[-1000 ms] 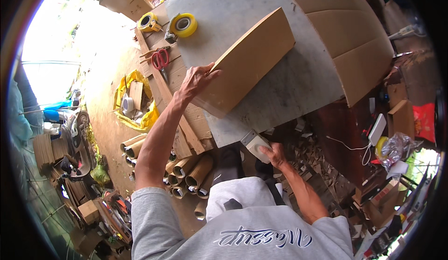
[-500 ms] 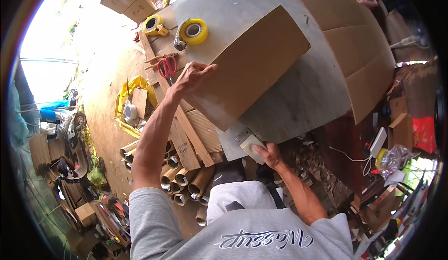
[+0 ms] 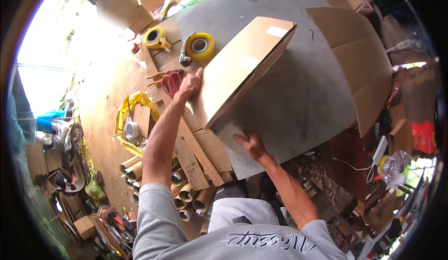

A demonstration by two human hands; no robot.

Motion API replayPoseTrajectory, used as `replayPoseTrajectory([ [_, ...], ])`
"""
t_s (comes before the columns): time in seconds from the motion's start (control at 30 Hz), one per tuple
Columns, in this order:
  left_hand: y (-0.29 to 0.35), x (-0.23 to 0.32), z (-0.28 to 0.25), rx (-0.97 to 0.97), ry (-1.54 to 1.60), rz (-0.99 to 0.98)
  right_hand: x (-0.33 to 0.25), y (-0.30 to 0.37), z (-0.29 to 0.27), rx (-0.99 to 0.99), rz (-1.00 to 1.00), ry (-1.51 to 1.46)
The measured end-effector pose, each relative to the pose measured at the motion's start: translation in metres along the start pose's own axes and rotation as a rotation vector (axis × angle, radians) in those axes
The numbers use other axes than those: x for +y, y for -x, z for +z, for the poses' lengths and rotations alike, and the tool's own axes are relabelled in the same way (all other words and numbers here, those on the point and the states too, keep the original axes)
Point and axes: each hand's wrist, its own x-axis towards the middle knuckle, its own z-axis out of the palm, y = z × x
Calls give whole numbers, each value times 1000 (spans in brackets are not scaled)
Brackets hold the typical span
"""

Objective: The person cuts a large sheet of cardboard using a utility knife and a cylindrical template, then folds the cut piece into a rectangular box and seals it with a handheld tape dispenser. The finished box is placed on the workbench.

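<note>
A flattened brown cardboard box (image 3: pixel 242 66) stands tilted on the grey tabletop (image 3: pixel 303 97), with its far end raised. My left hand (image 3: pixel 189 86) holds its left edge, fingers stretched along the cardboard. My right hand (image 3: pixel 250 144) grips a small pale block (image 3: pixel 227 130) and presses it in at the box's near lower corner, so the cardboard partly covers it. Both forearms come up from the lower edge, in grey sleeves.
Two yellow tape dispensers (image 3: pixel 199 46) (image 3: pixel 155 37) and red scissors (image 3: pixel 171 82) lie left of the box. More flat cardboard (image 3: pixel 357 50) covers the table's right side. Wooden slats (image 3: pixel 196 155) and cardboard tubes (image 3: pixel 186 192) lie below the table's near left edge.
The box has swung up onto its edge and moved farther onto the table. My right hand rose from below the table edge and brought the pale block to the box's near corner.
</note>
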Motion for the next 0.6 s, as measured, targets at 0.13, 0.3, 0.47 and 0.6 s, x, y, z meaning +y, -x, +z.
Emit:
replayPoseTrajectory([
  [0.13, 61, 23, 69, -123, 177, 27, 7, 70, -32, 10, 21, 79],
  [0.3, 189, 82, 123, -63, 191, 183, 23, 142, -61, 71, 173, 15],
  [0.47, 258, 119, 103, -175, 107, 476, 54, 144, -58, 163, 40, -49],
  [0.6, 280, 131, 114, 1, -107, 531, 51, 157, -62, 141, 35, -36],
])
